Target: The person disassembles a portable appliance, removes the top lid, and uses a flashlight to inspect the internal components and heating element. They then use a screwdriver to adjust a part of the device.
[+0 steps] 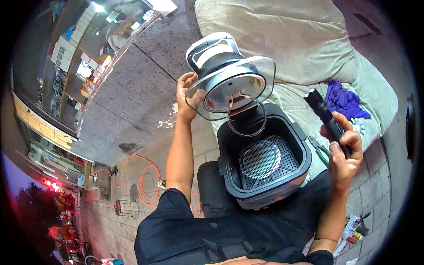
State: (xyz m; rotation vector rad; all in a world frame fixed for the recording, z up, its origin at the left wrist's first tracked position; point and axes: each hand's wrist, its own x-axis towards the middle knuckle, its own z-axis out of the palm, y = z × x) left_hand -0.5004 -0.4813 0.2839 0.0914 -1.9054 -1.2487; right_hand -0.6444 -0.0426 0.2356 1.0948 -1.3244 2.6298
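My left hand is closed on the edge of an air fryer's lid, a tilted head with a clear rim and a white handle on top. From its shiny underside hangs a ring-shaped heating element. Below it, the black air fryer body rests against my lap, its top open. A round perforated metal disc lies inside on the slotted black tray. Beside the body on the right, my right hand grips a black flashlight, its head angled up and left. Whether the flashlight is lit, I cannot tell.
A pale padded mat spreads ahead, with a bunched purple cloth and green-handled pliers on it. Lower right sits a white tray with small tools. An orange hose coils on paving at left, near glass-fronted shelves.
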